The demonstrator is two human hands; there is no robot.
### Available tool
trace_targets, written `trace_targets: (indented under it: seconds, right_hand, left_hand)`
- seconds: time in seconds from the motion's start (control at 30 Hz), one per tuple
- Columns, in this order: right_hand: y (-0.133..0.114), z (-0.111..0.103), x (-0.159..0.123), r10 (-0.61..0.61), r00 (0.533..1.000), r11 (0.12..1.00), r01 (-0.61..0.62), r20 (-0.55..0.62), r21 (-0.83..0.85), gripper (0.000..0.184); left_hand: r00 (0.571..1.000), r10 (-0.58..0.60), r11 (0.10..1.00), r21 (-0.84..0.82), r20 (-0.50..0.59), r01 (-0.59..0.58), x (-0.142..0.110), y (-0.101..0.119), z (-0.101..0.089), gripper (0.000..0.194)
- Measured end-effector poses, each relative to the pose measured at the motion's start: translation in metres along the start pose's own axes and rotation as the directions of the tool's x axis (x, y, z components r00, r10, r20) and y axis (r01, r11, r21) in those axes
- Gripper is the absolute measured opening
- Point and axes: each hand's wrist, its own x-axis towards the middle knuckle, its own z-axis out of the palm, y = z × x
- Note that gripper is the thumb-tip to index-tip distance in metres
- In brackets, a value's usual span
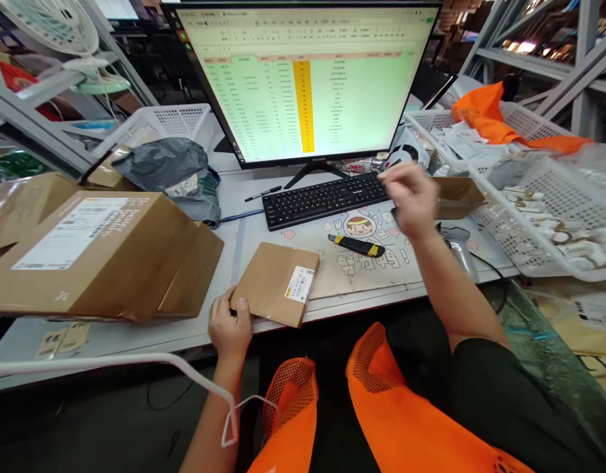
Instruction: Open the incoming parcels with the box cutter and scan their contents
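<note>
My left hand [230, 328] grips the near left corner of a small brown cardboard parcel [273, 281] with a white barcode label; the parcel lies at the desk's front edge. My right hand [412, 197] hovers above the right end of the black keyboard [323, 198], smeared by motion, fingers loosely curled with nothing seen in them. A black and yellow utility knife [357, 246] lies on the cartoon desk mat [367, 259] between the two hands. A barcode scanner [457, 244] rests just right of my right forearm.
A monitor [303, 79] with a spreadsheet stands behind the keyboard. Large brown boxes [96, 253] and a grey poly bag [169, 167] fill the left side. White baskets [544, 210] with small packets sit on the right. A pen [262, 194] lies by the keyboard.
</note>
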Motion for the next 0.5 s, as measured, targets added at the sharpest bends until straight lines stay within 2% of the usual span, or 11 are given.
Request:
trace_targets:
  seconds: [0.07,0.17,0.23,0.3,0.37,0.5]
  right_hand:
    - [0.025,0.024,0.011,0.125,0.989,0.976,-0.11,0.074,-0.187,0.023]
    - [0.056,0.055,0.01,0.337,0.923,0.854,-0.218,0.184,-0.472,0.046]
    - [0.07,0.068,0.003,0.436,0.871,0.759,-0.222,0.225,-0.612,0.059]
    - [0.078,0.075,-0.002,0.442,0.869,0.721,-0.195,0.225,-0.665,0.065]
    - [0.082,0.079,-0.003,0.412,0.888,0.706,-0.168,0.206,-0.688,0.064]
    - [0.082,0.084,0.003,0.412,0.89,0.686,-0.162,0.195,-0.71,0.055]
  left_hand:
    - [0.999,0.042,0.999,-0.009,-0.032,-0.042,0.0,-0.001,0.001,0.05]
    - [0.982,0.156,0.987,-0.02,-0.11,-0.159,-0.002,-0.003,0.0,0.041]
    - [0.952,0.254,0.966,-0.011,-0.17,-0.26,-0.006,-0.003,-0.003,0.034]
    - [0.918,0.345,0.937,0.018,-0.194,-0.348,-0.014,0.0,-0.006,0.032]
    - [0.886,0.44,0.898,0.056,-0.145,-0.437,-0.026,0.008,-0.009,0.036]
    - [0.8,0.595,0.798,0.059,0.078,-0.599,-0.052,0.033,-0.008,0.047]
